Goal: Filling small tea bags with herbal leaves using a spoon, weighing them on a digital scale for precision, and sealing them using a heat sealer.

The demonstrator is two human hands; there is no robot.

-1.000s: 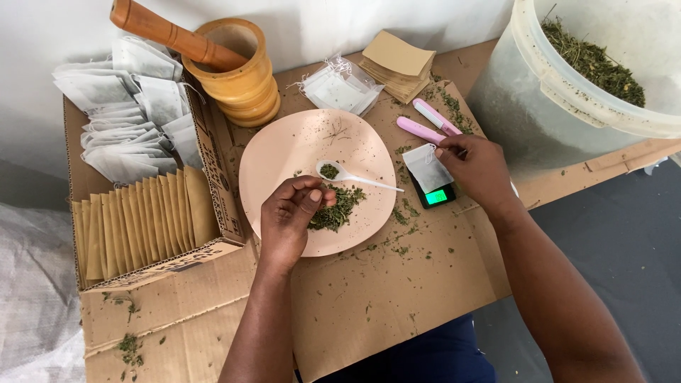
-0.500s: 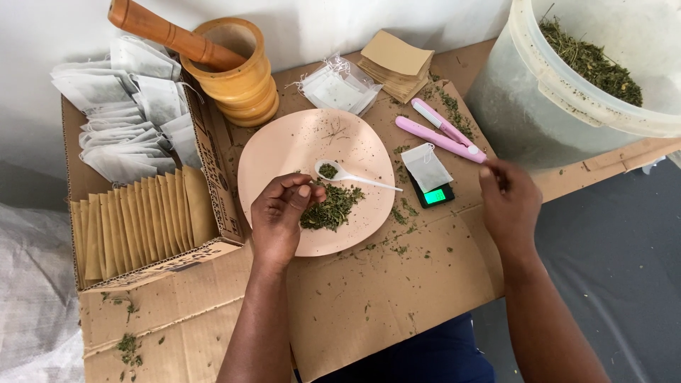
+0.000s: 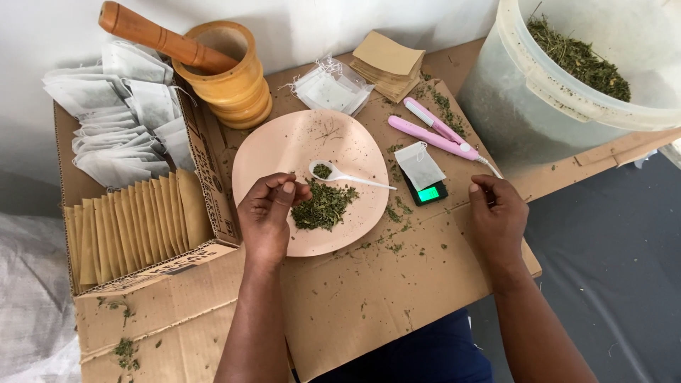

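My left hand (image 3: 268, 213) hovers over the near left part of a round pink plate (image 3: 298, 138), thumb and fingers pinched together on a little dried green herb. A loose pile of the same herb (image 3: 325, 206) lies on the plate just right of that hand. A small white spoon (image 3: 342, 174) with some herb in its bowl rests beyond the pile. My right hand (image 3: 500, 216) lies on the cardboard with curled fingers and holds nothing. Left of it, a white tea bag (image 3: 420, 164) sits on a small black scale (image 3: 428, 193) with a green display.
A pink sealing tool (image 3: 434, 135) lies behind the scale. Further back are a wooden mortar (image 3: 230, 85) with pestle (image 3: 159, 37), a packet of empty bags (image 3: 330, 89) and brown envelopes (image 3: 386, 60). A cardboard box (image 3: 213, 177) of bags stands left, a herb-filled bucket (image 3: 560, 92) right.
My right hand left the tea bag on the scale and drew back toward me onto the cardboard. My left hand rose from the herb pile with its fingers pinched.
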